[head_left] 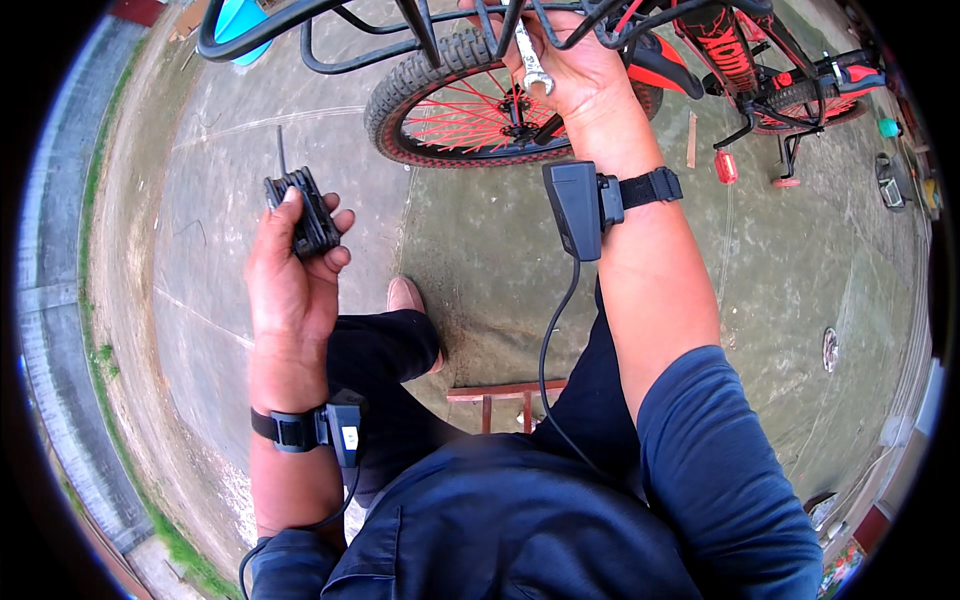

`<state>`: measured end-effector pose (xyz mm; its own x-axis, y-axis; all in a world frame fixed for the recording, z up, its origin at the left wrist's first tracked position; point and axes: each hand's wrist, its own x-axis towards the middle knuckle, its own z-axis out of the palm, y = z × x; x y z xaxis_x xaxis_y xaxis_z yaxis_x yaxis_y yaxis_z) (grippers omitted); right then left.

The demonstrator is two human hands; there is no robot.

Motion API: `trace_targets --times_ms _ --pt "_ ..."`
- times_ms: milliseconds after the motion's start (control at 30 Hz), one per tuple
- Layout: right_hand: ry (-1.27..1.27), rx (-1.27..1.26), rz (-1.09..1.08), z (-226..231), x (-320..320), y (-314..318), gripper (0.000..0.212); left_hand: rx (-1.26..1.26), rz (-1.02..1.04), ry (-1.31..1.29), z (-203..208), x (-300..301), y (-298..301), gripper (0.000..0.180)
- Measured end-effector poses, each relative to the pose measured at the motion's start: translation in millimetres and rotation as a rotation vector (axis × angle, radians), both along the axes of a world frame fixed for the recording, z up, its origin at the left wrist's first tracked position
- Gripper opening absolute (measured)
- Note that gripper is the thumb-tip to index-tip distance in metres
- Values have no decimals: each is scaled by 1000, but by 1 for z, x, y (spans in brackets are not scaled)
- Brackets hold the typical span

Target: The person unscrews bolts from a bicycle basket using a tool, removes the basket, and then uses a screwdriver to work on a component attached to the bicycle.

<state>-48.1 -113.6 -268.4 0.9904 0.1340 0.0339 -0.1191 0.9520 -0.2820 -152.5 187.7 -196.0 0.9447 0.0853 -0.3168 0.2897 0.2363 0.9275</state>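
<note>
My left hand (285,270) is closed around a black folding hex key set (316,222), with one thin key sticking up from it. My right hand (585,75) reaches up to the bicycle's black wire basket (345,45) and grips a silver open-ended spanner (533,68). The spanner's open jaw points down toward my wrist; the basket bars partly hide its upper part and my fingers. Below the basket is the front wheel (385,115), with a knobbly black tyre and red spokes. The black and red bicycle frame (725,55) extends to the right.
A red stool edge (505,391) shows between my legs. Cables run from the black devices on both wrists. On the concrete lie a wood strip (691,140) and a shiny round piece (830,351). A blue basin (238,28) stands far left. The red pedal (725,167) sticks out.
</note>
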Motion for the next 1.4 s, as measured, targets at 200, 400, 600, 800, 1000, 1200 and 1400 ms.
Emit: trace_targets --times_ms 200,400,600,800,1000,1200,1400 --pt "50 36 3 12 -1 5 27 9 -88 54 -11 -13 -15 30" --pt "81 -161 -73 11 1 12 26 -3 -214 100 -16 -23 -44 27" --pt "63 -215 -26 -1 6 6 25 -204 -312 116 -8 -13 -97 23" --pt "75 -217 -54 2 6 7 25 -441 -311 71 -5 15 -146 15" --pt "86 -236 -74 1 6 11 25 -476 -276 22 0 21 -156 14" --pt "48 -214 -111 8 0 19 23 -479 -237 8 5 21 -160 13" --pt "47 -210 -144 27 -14 22 26 -329 -284 -26 8 22 -154 14"
